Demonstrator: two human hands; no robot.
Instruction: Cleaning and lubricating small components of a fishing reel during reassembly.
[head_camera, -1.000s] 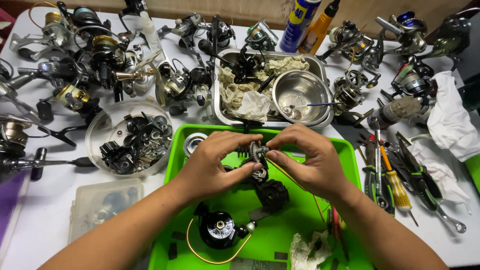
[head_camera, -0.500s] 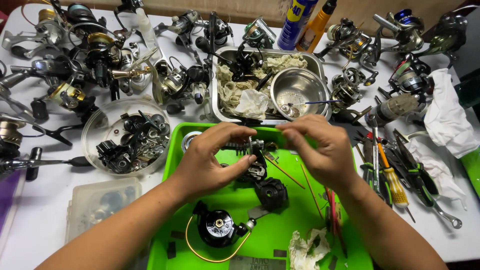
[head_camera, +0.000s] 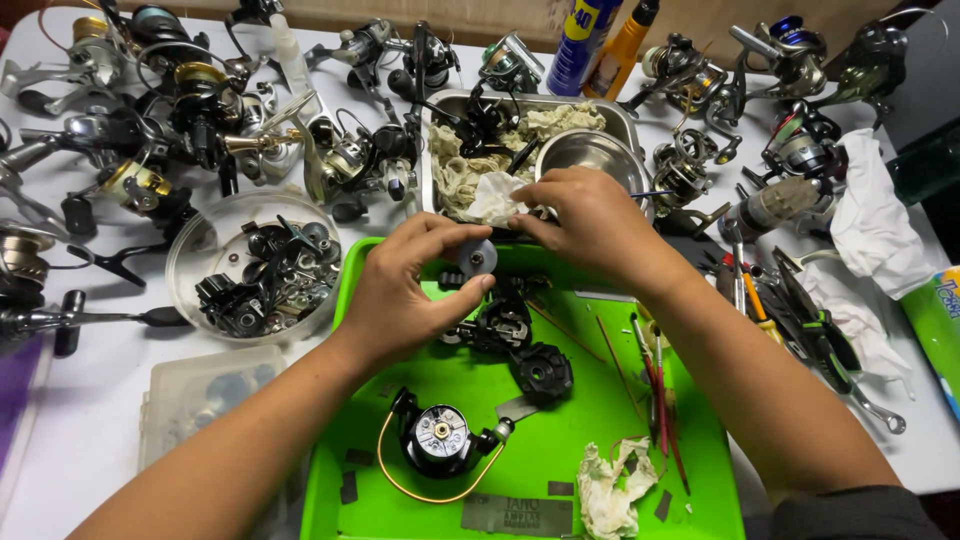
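My left hand (head_camera: 405, 290) pinches a small round grey gear (head_camera: 478, 257) above the far end of a bright green tray (head_camera: 560, 470). My right hand (head_camera: 590, 225) reaches past the tray's far edge, its fingers touching a white cloth (head_camera: 495, 200) at the near side of a metal pan (head_camera: 445, 105). Below the hands lie black fishing-reel body parts (head_camera: 500, 325), a round black side cover (head_camera: 543, 372) and a black spool with a gold wire bail (head_camera: 440, 440).
Many fishing reels (head_camera: 180, 100) crowd the white table at the back and left. A clear round bowl (head_camera: 250, 265) holds dark parts. A steel bowl (head_camera: 590, 155) sits in the pan. Spray cans (head_camera: 590, 30) stand behind. Tools (head_camera: 800, 300) and rags (head_camera: 870, 220) lie right.
Both hands were together on the reel part over the tray. Now my right hand has moved forward to the white cloth, and my left hand holds the gear alone.
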